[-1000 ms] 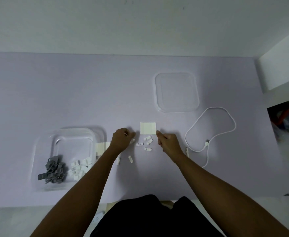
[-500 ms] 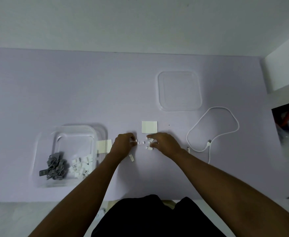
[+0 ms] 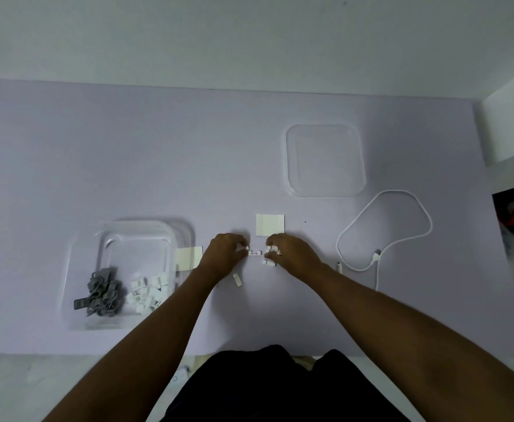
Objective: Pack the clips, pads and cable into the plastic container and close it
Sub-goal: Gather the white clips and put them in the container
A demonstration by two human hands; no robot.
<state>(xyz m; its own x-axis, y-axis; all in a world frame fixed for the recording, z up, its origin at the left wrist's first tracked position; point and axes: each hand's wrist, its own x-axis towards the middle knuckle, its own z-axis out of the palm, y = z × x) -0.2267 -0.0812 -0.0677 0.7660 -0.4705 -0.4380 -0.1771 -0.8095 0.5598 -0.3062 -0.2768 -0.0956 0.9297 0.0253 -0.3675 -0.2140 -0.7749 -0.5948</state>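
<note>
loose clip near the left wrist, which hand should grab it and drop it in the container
Left. The loose clip lies just beside the left hand, and the container sits on that same side. The right hand is farther away, busy over other clips.

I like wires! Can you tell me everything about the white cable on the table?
The white cable lies loose on the purple table, curled into one big open loop, right of the right hand and below the clear lid. It looks thin, smooth and rubbery. Both plug ends sit near each other at the loop's bottom. Nothing touches it but the table.
</note>
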